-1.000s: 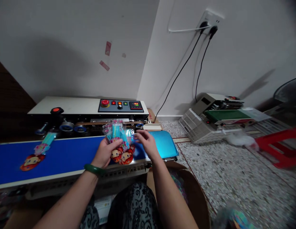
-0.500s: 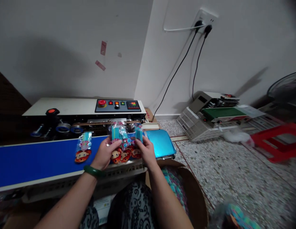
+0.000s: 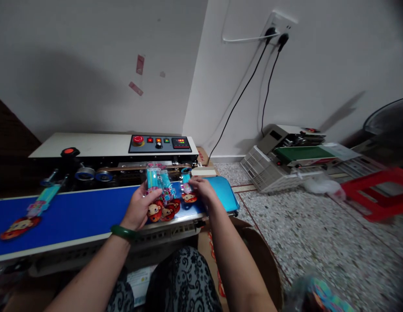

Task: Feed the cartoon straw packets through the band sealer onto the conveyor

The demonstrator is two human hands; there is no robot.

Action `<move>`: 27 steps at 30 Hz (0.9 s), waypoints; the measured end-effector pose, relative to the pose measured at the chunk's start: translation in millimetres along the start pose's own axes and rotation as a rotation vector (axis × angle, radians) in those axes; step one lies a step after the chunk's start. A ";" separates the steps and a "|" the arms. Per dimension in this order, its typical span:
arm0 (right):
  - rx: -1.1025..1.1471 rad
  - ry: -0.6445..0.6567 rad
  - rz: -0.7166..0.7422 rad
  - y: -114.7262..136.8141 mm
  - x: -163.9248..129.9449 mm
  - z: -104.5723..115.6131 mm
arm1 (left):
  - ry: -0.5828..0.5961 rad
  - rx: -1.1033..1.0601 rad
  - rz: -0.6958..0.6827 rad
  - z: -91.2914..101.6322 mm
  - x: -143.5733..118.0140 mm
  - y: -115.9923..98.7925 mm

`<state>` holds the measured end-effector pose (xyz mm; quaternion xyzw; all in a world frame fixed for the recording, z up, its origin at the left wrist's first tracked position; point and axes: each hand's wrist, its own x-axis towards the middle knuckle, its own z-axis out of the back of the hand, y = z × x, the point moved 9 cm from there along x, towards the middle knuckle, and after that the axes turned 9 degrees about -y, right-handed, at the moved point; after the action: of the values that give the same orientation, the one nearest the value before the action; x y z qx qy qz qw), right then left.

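Note:
My left hand is closed on a small bunch of clear plastic packets, held over the blue conveyor belt. Each packet shows a turquoise strip, pink parts and a red-haired doll face. To the right, my right hand pinches a single packet by its side, its upper end close to the inlet of the band sealing machine. Far left on the belt lies another packet, slanted, doll face towards me. A green bangle circles my left wrist.
The machine's control panel has lit buttons and a display. A shiny blue plate ends the belt. Below it stands a cardboard box containing packets. A second sealer with a green belt rests on a white crate; a red plastic frame lies beyond.
The lone packet on the belt has travelled far left and turned aslant. My right hand has separated one packet from the bunch and moved slightly right; my left hand keeps the others.

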<state>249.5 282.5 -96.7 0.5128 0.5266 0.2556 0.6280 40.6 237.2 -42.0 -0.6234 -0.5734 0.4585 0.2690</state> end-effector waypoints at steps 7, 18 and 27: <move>-0.010 0.369 0.285 22.0 -73.7 -53.1 | 0.019 0.001 0.025 -7.2 -0.7 6.6; 0.084 0.214 0.393 16.0 -84.9 -44.7 | 0.019 0.113 -0.072 -12.8 -2.4 7.5; 0.202 -0.171 0.203 12.1 -30.9 26.1 | -0.130 0.040 -0.085 9.0 6.0 3.3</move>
<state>266.5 250.3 -75.4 0.6437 0.4398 0.2191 0.5868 33.7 240.6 -50.3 -0.5621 -0.6062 0.4975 0.2628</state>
